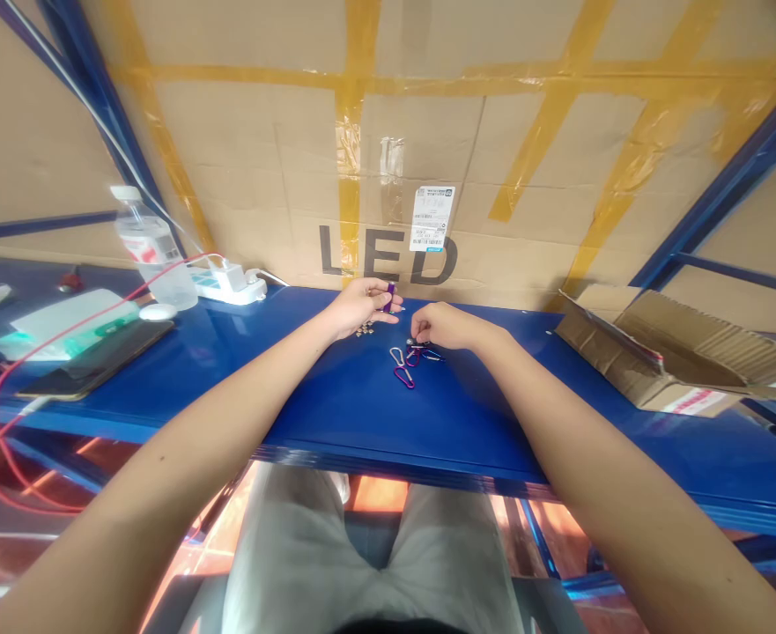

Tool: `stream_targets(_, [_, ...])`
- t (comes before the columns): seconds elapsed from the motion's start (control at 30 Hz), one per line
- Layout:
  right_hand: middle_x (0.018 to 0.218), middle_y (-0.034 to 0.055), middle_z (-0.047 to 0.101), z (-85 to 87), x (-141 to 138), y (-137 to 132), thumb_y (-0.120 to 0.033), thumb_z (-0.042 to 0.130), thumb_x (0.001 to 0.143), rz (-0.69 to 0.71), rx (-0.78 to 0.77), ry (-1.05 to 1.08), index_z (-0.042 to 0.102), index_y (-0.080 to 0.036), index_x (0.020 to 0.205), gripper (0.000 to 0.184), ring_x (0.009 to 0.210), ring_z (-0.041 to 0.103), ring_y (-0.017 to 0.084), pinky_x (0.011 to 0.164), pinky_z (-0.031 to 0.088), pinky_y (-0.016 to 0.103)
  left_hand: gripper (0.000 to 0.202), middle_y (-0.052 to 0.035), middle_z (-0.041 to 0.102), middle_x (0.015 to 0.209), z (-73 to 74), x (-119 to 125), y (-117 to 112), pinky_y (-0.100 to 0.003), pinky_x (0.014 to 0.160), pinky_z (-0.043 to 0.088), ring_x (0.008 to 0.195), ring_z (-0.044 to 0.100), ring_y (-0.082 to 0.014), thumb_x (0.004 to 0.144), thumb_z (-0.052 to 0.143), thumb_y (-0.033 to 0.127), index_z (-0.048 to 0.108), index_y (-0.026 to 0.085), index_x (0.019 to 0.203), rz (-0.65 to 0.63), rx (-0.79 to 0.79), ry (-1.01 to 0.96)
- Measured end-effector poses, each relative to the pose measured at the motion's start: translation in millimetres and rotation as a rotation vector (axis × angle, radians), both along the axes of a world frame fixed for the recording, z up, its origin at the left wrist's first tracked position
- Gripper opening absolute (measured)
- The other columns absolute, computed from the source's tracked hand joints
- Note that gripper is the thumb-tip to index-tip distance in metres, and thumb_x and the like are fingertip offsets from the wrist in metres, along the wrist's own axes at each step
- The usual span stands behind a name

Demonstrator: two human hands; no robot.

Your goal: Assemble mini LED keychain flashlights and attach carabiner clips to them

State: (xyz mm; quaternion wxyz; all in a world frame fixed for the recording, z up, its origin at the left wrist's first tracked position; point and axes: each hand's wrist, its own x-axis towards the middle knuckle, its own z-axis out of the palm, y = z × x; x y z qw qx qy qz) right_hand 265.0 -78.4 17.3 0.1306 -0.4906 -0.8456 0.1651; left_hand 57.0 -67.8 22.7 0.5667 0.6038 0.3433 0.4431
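Note:
My left hand is closed on a small purple cylinder, held between thumb and fingers just above the blue table. Several small brass-coloured pieces lie on the table under that hand. My right hand is pinched, fingertips down, over a small cluster of carabiners; what its fingertips grip is too small to make out. Nearer to me lie a silver carabiner and a purple carabiner, end to end. A dark blue carabiner rests to the right, below my right hand.
On the left are a water bottle, a white power strip, a phone with a red cable, and a pack of tissues. An open cardboard box stands right. A large cardboard panel closes off the back.

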Motion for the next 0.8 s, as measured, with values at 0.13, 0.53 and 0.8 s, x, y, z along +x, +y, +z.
stream_targets(0.13, [0.089, 0.0048, 0.077, 4.5, 2, -2, -0.004, 0.063, 0.077, -0.013, -0.002, -0.065, 0.073, -0.019, 0.079, 0.018, 0.081, 0.069, 0.02, 0.071, 0.049, 0.028, 0.009, -0.0112, 0.068, 0.096, -3.0, 0, 2, -0.043, 0.082, 0.064, 0.086, 0.072, -0.0183, 0.096, 0.055, 0.007, 0.064, 0.008, 0.094, -0.009, 0.005, 0.005])
stream_targets(0.53, [0.075, 0.0021, 0.068, 23.8, -1, -8, -0.013, 0.059, 0.082, -0.029, 0.249, 0.519, 0.07, -0.018, 0.081, 0.012, 0.071, 0.062, 0.017, 0.07, 0.049, 0.03, 0.013, -0.0111, 0.072, 0.094, -13.8, 6, 1, -0.039, 0.076, 0.063, 0.081, 0.073, -0.0187, 0.088, 0.073, 0.019, 0.068, 0.01, 0.095, -0.163, 0.081, 0.142])
stream_targets(0.8, [0.083, 0.0037, 0.07, 21.5, 0, -6, -0.011, 0.056, 0.081, 0.047, 0.368, 0.421, 0.071, -0.018, 0.079, 0.017, 0.078, 0.064, 0.018, 0.074, 0.047, 0.031, 0.009, -0.0107, 0.073, 0.091, -17.2, 5, 3, -0.034, 0.07, 0.061, 0.078, 0.072, -0.0168, 0.092, 0.066, 0.016, 0.068, 0.01, 0.099, -0.21, 0.12, 0.152])
